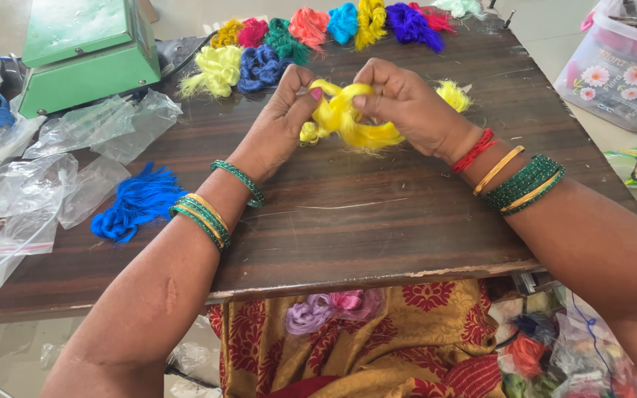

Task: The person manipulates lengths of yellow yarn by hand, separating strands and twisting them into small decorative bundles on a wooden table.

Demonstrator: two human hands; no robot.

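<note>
1. Yellow yarn bundle (348, 118): pinched between both hands above the worktop (377, 214), long axis running left-right.
2. Left hand (283, 118) fingers: closed on its left end.
3. Right hand (407, 103) fingers: closed on its right part.

Single head-worn view, looking steeply down and forward from close above the dark wooden table (377, 214). Table edge and lap lie at 6 o'clock; the far edge, lined with coloured yarn bundles (333, 33), at 12 o'clock.
</note>
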